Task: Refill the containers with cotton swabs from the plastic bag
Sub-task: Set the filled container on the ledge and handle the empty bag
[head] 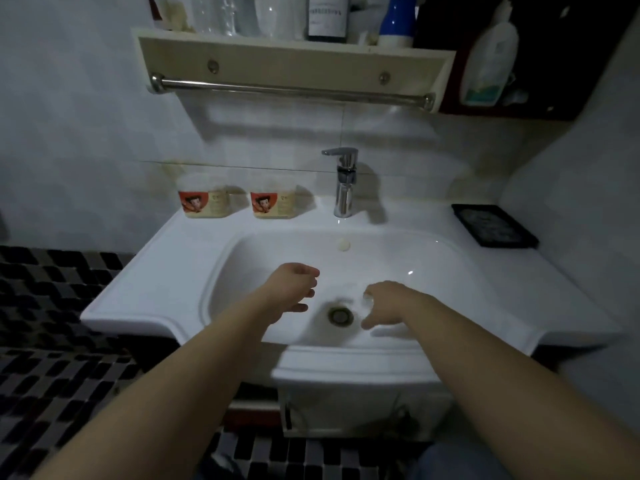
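Both hands over the sink point(180, 271) basin, mid-frame. Left hand point(294, 289) is left of the drain point(341, 315), fingers loosely curled and slightly apart, nothing in them. Right hand point(386, 304) is right of the drain, fingers pointing down and blurred; can't tell if they're together or pinching anything. 2 containers point(204, 200) point(273, 202) sit side by side on the back ledge, left of center, lids on, left of the faucet point(343, 181). Black tray point(495, 225) on the ledge at right. Shelf point(294, 60) with bottles along the top.

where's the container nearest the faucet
Head view: the container stands on the sink ledge at the back, just left of the faucet, with a second container further left.
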`<state>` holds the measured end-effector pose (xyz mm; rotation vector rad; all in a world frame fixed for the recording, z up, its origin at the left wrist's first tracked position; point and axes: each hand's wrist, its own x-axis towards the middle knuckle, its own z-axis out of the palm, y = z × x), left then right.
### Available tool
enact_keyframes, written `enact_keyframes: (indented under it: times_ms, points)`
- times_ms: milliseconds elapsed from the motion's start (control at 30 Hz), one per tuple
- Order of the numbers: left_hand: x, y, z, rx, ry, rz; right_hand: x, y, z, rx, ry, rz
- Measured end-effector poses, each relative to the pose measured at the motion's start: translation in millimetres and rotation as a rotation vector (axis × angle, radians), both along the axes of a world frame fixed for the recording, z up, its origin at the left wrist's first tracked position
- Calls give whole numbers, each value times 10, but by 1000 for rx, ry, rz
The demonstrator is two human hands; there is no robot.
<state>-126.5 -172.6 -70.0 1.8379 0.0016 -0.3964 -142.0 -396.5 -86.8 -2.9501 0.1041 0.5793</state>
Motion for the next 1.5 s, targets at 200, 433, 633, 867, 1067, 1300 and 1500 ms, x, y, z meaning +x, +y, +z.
enact_keyframes:
  times_ms: [200,433,633,867,1067,1300,1500]
  points:
    - [-167,135,-162,192,-53,8,-59,29,54,231,-259,-95]
    - [-198,113,-65,-87,108,-63,-186,204,329,1409,-147,-340]
    - [-198,90,-10,-331,159,-106,-196,233,382,1781,23,-373]
    - [-138,104,-25,-419,49,116,-196,266,364,1519,-139,-470]
    - [-75,160,-85,-280,-164,343,-77,99,250,1401,-467,-625]
    - [-193,74,-22,33,-148,-51,-124,182,230,1320,-439,-438]
    - [-117,72,-135,374,-362,19,-211,290,254,1394,-233,-229]
